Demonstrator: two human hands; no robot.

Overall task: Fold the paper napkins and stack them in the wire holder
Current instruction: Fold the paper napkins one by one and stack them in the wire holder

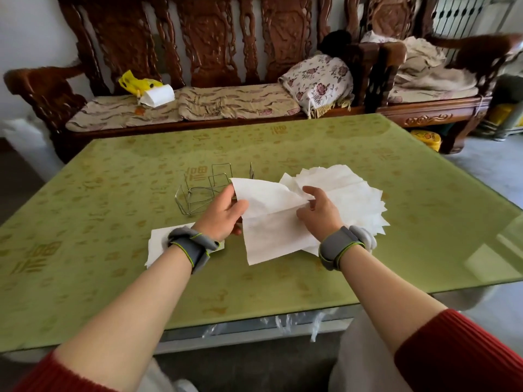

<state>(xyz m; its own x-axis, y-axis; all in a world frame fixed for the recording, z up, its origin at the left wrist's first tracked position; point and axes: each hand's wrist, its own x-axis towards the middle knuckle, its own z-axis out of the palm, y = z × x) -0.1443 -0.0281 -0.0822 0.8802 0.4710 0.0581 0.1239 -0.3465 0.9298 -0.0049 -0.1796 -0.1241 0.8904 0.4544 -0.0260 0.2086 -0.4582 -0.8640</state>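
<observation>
My left hand (pixel 223 213) is gripping the napkin (pixel 271 224) by its left edge, and my right hand (pixel 319 213) is pinching a fold near its middle. The napkin is overlapping the pile (pixel 356 196) on the worktop (pixel 113 171). The holder (pixel 198 193) is sitting just behind my left hand. A folded napkin (pixel 157 246) is lying under my left wrist.

a home living room: carved wooden sofa (pixel 226 52) with floral cushions (pixel 235 101) behind a green-clothed table (pixel 283 292).

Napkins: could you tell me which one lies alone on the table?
The small napkin by the left wrist; the left hand and right hand hold the open napkin, and the rest lie fanned in the pile at right.
</observation>
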